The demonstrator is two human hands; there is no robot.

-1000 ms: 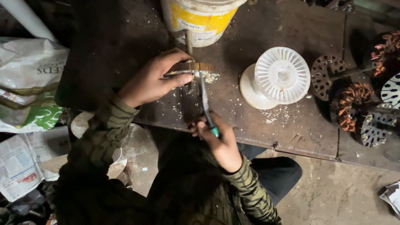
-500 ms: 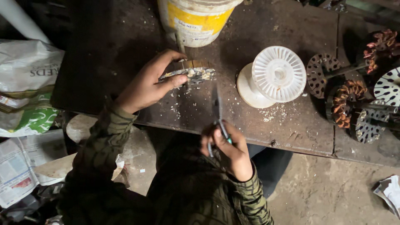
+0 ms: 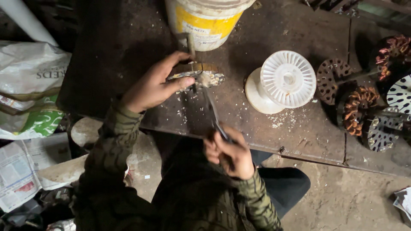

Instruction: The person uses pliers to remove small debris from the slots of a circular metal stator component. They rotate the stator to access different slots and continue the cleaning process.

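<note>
Near the front edge of the bench: my two hands work on one small part, set just in front of the bucket

Left hand: curled closed on the small flat metal part; thumb and fingers pinch its near side and press it down on the bench top

Right hand: fist closed round the handle of a thin pointed tool; the hand hangs just off the front edge, and the shaft slants up and away to the part

Tool tip: touching the pale, crusty end of the part, or as near as I can tell; the exact contact point is too small to make out

Bucket: white and yellow, at the back edge, just behind the part

Spool: white plastic, empty, lying right of the part, well clear of my hands

Right end of the bench: wound copper coils and perforated round plates, untouched

Off the left edge: plastic sacks and newspaper on the floor

Progress: pale crumbs lie scattered round the part and toward the spool, so I judge some scraping is done; crust remains on the part's end, so I judge more is left
</note>
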